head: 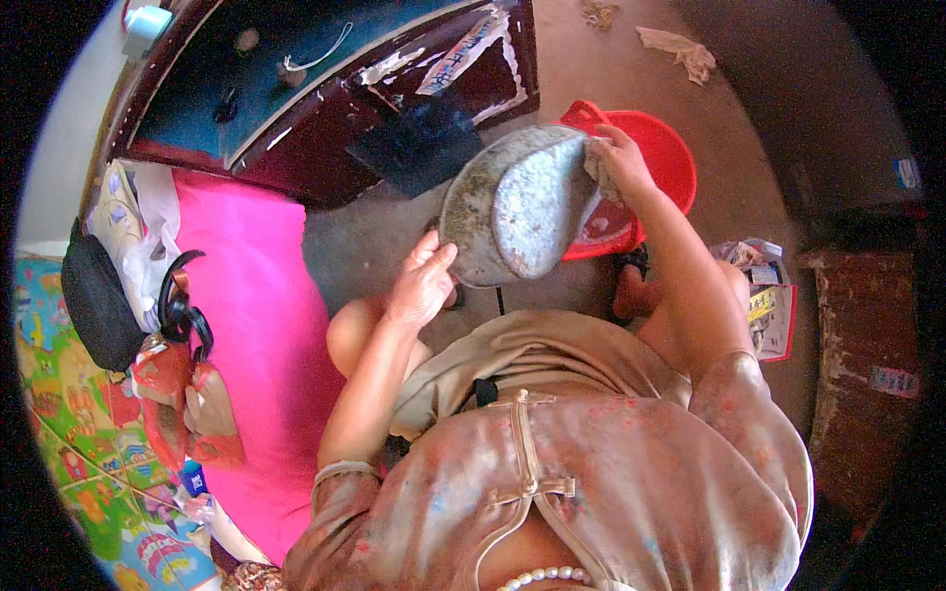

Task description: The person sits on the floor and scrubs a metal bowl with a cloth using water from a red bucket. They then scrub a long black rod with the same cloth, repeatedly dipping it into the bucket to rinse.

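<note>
A worn metal basin [539, 214] is tilted on its side in front of me, its pale, blotchy bottom facing me. My left hand [425, 284] grips its lower left rim, thumb on the outer wall. At the upper right, my right hand [619, 164] presses a crumpled grey cloth [600, 164] against the basin's edge. Behind and under the right hand stands a red plastic tub [669, 148] on the floor. What looks like water with pale suds shows in its lower part. The metal basin hides the tub's left side.
A dark wooden cabinet [295, 166] with peeling paper stands ahead on the left. Beside my left knee lies a bright pink cloth [259, 295] with bags around it. A small open box [774, 321] sits on the floor at right, near a worn brown wooden piece of furniture [861, 310].
</note>
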Motion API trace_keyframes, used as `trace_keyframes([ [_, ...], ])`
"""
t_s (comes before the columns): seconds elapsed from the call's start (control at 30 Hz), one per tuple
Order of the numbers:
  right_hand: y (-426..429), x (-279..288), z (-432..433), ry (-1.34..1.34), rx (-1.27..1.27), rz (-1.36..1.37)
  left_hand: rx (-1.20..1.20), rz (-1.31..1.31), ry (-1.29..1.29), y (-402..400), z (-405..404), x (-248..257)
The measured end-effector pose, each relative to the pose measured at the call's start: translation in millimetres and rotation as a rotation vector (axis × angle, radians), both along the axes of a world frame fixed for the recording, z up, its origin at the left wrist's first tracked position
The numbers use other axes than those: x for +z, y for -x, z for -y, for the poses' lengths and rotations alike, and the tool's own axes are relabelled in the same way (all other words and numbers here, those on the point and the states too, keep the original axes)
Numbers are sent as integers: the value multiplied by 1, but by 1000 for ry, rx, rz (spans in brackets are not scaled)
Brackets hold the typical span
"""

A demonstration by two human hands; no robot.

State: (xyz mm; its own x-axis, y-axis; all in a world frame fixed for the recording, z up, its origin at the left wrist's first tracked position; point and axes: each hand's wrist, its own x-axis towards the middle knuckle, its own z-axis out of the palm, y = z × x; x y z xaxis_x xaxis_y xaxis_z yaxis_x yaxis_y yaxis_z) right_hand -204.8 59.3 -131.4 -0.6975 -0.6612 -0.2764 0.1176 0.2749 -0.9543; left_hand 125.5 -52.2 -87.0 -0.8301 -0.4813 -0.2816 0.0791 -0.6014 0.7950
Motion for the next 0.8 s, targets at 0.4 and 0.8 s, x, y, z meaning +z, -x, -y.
trace_keyframes([
  [0.4,-11,-39,-31,-212,345,11,-219,329,502,-29,7,10],
  [0.8,-40,-62,-53,-381,470,610,-142,239,1568,-29,-68,-10],
])
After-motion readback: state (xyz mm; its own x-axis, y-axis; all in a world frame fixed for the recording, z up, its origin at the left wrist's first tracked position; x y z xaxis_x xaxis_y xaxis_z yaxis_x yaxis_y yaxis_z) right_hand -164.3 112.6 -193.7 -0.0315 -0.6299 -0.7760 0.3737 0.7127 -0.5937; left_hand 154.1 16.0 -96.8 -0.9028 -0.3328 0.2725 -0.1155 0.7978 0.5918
